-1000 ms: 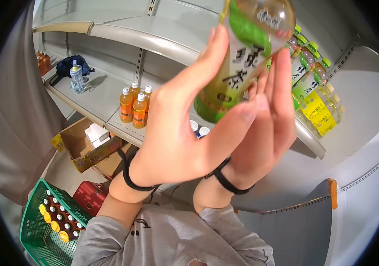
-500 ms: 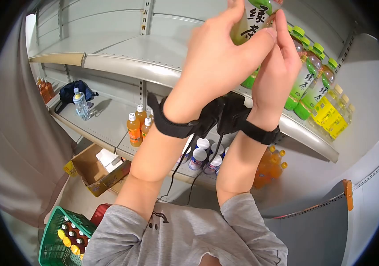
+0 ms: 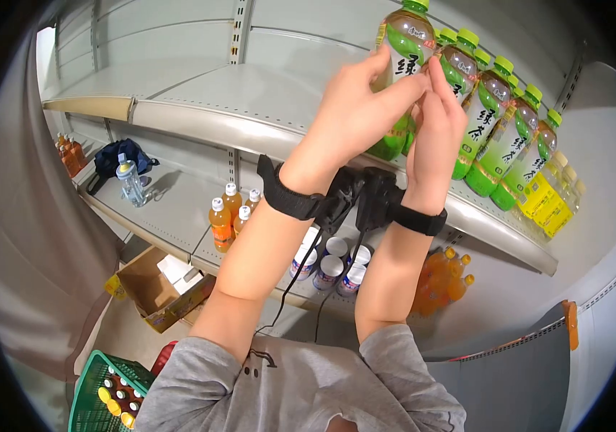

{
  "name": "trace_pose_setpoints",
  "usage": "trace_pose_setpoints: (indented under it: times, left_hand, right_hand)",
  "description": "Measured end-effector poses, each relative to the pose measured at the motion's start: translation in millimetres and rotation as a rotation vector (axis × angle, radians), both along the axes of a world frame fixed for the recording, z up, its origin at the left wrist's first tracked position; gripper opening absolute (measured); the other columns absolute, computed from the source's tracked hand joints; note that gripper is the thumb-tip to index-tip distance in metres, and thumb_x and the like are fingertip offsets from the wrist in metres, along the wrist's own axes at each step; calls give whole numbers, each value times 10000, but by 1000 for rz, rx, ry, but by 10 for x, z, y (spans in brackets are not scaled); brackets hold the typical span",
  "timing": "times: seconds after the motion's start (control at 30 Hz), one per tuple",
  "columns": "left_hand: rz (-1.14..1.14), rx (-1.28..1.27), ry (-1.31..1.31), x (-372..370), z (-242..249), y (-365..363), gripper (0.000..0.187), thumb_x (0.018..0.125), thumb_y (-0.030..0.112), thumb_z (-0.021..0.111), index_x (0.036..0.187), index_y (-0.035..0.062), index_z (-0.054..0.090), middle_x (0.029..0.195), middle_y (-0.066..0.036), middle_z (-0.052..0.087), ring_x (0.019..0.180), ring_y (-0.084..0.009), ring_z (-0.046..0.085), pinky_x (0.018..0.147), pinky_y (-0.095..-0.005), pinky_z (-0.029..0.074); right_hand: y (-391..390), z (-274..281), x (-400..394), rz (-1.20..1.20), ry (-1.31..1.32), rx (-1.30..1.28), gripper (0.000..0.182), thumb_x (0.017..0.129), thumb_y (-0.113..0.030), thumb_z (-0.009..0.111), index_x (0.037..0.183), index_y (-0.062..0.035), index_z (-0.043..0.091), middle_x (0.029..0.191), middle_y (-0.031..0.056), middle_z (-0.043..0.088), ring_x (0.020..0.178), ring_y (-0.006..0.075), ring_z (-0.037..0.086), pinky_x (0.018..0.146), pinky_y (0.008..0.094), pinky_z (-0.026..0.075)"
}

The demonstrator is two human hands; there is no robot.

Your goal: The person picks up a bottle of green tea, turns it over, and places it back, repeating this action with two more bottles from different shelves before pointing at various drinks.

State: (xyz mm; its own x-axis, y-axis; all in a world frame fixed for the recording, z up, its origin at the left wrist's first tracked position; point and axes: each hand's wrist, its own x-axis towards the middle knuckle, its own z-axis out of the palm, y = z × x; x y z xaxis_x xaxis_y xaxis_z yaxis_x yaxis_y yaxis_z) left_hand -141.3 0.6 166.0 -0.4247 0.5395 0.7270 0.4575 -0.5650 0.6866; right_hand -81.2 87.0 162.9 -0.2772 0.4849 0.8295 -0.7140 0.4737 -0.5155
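A green tea bottle (image 3: 396, 47) with a green cap stands at the left end of a row on the upper shelf. Around its left side and front curls my left hand (image 3: 360, 104), closed on it with the thumb across the label. My right hand (image 3: 439, 119) is closed at the bottle's right side, fingertips close to the left thumb; its contact is partly hidden. Matching green tea bottles (image 3: 484, 108) stand right beside it. Both wrists wear black straps with cables.
Yellow-labelled bottles (image 3: 547, 196) end the upper shelf (image 3: 264, 119). Below are orange drink bottles (image 3: 221, 225), white-lidded cans (image 3: 329, 270), more orange bottles (image 3: 441, 281), a water bottle (image 3: 130, 183) and a dark bag (image 3: 117, 153). A cardboard box (image 3: 151, 288) and green basket (image 3: 86, 392) are low left.
The green tea bottle between my hands has come lower in view and more of it shows, beside the row. Both hands have lowered slightly with it. The view has shifted a little.
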Motion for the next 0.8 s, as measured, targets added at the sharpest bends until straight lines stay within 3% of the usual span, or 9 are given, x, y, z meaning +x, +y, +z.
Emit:
trace_pose_setpoints:
  times: [0.2,0.37,0.5,0.57,0.8]
  left_hand:
    - [-162,122,-32,-11,-82,110,470,795,176,545,1185,-50,410,918,-41,553,869,-69,472,752,-207,377]
    - [73,200,43,66,-168,166,649,785,193,570,1233,-146,245,1075,-127,505,960,-119,468,818,-220,370]
    - [98,161,46,123,-177,68,647,788,204,568,1231,-145,251,1127,-153,476,998,-141,462,842,-227,364]
    - [-112,-16,-137,231,-131,-109,629,793,213,560,1217,-152,274,1156,-165,453,1019,-148,452,846,-228,361]
    - [-227,37,-300,297,-223,-191,576,790,253,552,1206,-95,357,1099,-89,486,1021,-118,421,865,-241,303]
  right_hand:
    - [8,-50,83,-40,-61,5,457,789,-52,442,1213,91,349,1046,92,520,834,83,474,724,191,384]
    - [-70,-88,145,-98,-58,-23,452,801,-80,448,1210,89,357,915,46,549,774,65,457,682,177,377]
    - [-93,-123,285,-68,-216,-57,445,805,-95,454,1199,93,372,833,19,538,732,61,445,654,181,375]
    - [-135,-124,344,-126,-351,-113,430,823,-137,440,1213,38,396,1009,46,535,874,93,484,760,232,386]
    - [-170,-162,428,-38,-418,-192,429,815,-145,449,1196,47,408,1009,53,541,897,107,482,773,261,388]
